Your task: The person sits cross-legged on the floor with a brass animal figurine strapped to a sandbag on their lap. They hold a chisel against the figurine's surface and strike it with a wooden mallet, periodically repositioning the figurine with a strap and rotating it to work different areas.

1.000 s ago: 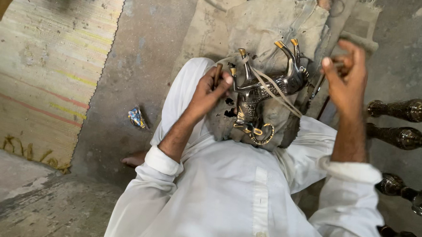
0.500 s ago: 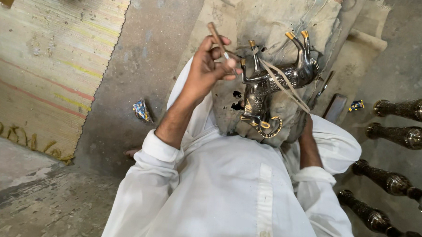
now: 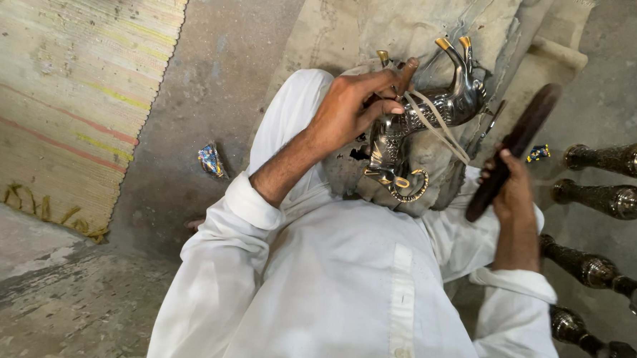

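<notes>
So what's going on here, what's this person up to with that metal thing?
A person in white sits on the floor with a dark metal animal figurine propped on a cloth-covered lap. The left hand steadies it and pinches a small wooden-handled tool against it. The right hand grips a dark wooden stick, raised beside the figurine and apart from it. A pale strap crosses the figurine. Ornate metal posts lie on the floor to the right.

1. Striped woven mat (image 3: 65, 89) on the left, fringe along its lower edge.
2. Crumpled blue wrapper (image 3: 211, 160) on the grey floor (image 3: 216, 74), just right of the mat.
3. Second small blue wrapper (image 3: 539, 153) at right.
4. Row of dark turned metal stems (image 3: 613, 157) along the right edge.
</notes>
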Demonstrator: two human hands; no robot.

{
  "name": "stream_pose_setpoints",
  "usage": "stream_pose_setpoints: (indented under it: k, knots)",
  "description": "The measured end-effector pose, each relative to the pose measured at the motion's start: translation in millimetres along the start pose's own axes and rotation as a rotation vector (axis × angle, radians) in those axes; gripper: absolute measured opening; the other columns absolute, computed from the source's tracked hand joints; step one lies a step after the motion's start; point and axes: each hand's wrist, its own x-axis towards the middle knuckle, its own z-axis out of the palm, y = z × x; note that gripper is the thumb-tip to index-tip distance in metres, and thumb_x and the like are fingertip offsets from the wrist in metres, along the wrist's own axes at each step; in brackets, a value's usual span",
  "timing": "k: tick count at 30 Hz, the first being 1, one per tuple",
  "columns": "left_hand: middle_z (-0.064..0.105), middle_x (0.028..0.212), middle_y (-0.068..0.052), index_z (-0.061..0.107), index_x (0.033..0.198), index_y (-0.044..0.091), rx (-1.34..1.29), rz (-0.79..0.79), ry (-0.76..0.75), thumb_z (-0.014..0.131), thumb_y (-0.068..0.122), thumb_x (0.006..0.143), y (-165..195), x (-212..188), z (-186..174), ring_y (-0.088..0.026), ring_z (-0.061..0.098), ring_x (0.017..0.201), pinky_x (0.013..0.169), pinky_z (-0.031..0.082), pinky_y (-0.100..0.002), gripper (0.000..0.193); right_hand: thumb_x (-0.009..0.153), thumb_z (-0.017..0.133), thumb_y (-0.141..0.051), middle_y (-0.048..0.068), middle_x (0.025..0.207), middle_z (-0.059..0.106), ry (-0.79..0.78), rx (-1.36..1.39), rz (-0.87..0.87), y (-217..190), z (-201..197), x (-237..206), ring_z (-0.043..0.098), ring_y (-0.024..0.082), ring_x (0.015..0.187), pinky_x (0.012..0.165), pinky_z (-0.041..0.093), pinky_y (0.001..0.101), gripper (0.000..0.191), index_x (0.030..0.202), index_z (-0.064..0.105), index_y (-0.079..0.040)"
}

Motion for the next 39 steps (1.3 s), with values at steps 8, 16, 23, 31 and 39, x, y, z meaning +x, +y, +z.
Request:
stream_pose_setpoints:
  k: [8,16,23,31,39]
  knots:
    - [0.079,0.094,-0.009,0.057,0.122,0.005,-0.19,-0.181,0.047,0.081,0.011,0.093,-4,-4,5,-0.016,0.08,0.088,0.076,0.067,-0.03,0.038,0.104,0.067,-0.009,0.005,0.096,0.066,-0.179,-0.437,-0.215,-51,-35,-20,0.066,0.015,0.083,0.075,0.055,0.0319,0.027,0.13,0.061,-0.004]
    - [0.078,0.088,-0.008,0.06,0.117,0.007,0.055,0.01,0.062,0.079,0.019,0.095,0,-8,8,-0.019,0.077,0.075,0.066,0.057,-0.034,0.033,0.095,0.076,-0.011,0.004,0.083,0.058,-0.296,-1.088,-0.619,-87,-4,-31,0.054,0.011,0.069,0.059,0.045,0.0321,0.035,0.124,0.059,0.0]
    - [0.075,0.086,-0.01,0.061,0.117,0.006,0.078,0.048,0.04,0.075,0.016,0.1,-3,-12,10,-0.022,0.075,0.073,0.063,0.056,-0.036,0.024,0.101,0.082,-0.017,0.01,0.096,0.066,-0.096,-1.637,-1.236,-137,51,-71,0.066,0.021,0.083,0.076,0.055,0.0337,0.035,0.126,0.061,-0.006]
    - [0.075,0.082,-0.011,0.059,0.104,0.003,0.093,-0.068,0.19,0.082,0.012,0.094,-7,-22,28,-0.021,0.076,0.073,0.063,0.059,-0.036,0.027,0.086,0.082,-0.006,0.012,0.097,0.068,-0.162,-1.982,-1.293,-184,103,-92,0.068,0.031,0.089,0.082,0.055,0.0393,0.046,0.131,0.068,-0.011]
    - [0.075,0.084,-0.009,0.055,0.099,0.0,-0.173,-0.313,0.437,0.08,0.004,0.094,6,-36,46,-0.012,0.075,0.078,0.066,0.059,-0.027,0.026,0.088,0.077,-0.02,0.005,0.089,0.068,-0.167,-2.124,-1.556,-199,157,-102,0.068,0.02,0.076,0.07,0.053,0.0344,0.035,0.121,0.067,-0.016]
